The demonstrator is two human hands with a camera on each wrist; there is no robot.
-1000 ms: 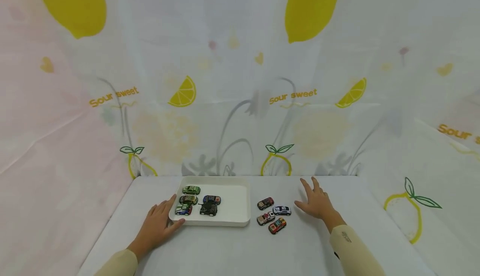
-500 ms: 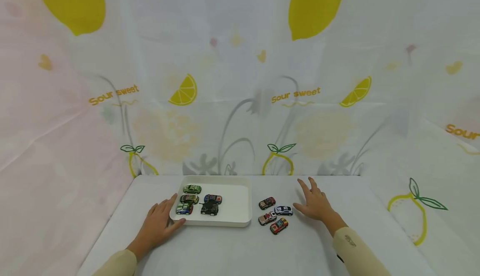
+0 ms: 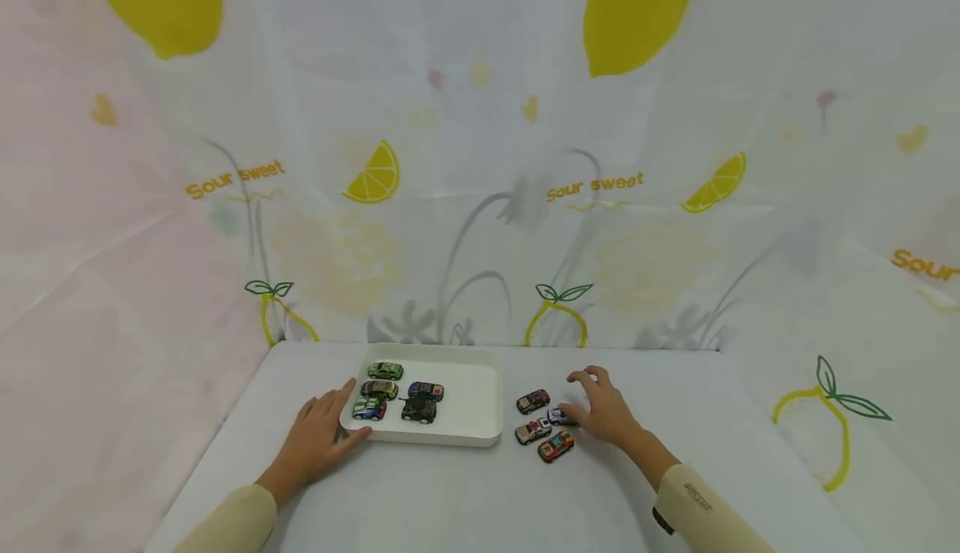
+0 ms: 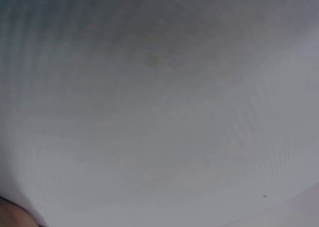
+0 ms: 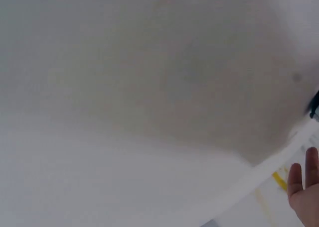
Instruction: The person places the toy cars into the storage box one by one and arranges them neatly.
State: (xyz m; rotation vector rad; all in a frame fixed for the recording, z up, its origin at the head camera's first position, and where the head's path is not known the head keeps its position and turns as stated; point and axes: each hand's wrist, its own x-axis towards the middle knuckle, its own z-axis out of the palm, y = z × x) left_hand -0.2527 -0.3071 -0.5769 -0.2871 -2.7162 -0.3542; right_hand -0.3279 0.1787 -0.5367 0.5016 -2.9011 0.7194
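My left hand [image 3: 318, 432] rests at the left front corner of a white tray [image 3: 468, 438], fingers along its left side and thumb at its front wall. Inside the tray stand several toy cars, among them a green one [image 3: 386, 371] and a black one [image 3: 418, 409]. My right hand [image 3: 603, 411] is over a white-and-blue toy car [image 3: 554, 416], thumb and fingers apart and slightly bent. The thumb partly hides that car; whether it touches cannot be told. Around it are a dark red car [image 3: 532, 401], a white-and-red pickup [image 3: 533, 430] and a red-and-yellow car [image 3: 556, 446].
A white cloth [image 3: 450, 503] covers the table. Behind it hangs a lemon-printed curtain [image 3: 465, 244], which also closes in both sides. The left wrist view shows mostly blurred white cloth. Fingers [image 5: 311, 167] and a dark edge appear at the right wrist view's border.
My right hand has moved left and down from beside the loose cars to over the white-and-blue one, its fingers bending more. My left hand stays at the tray.
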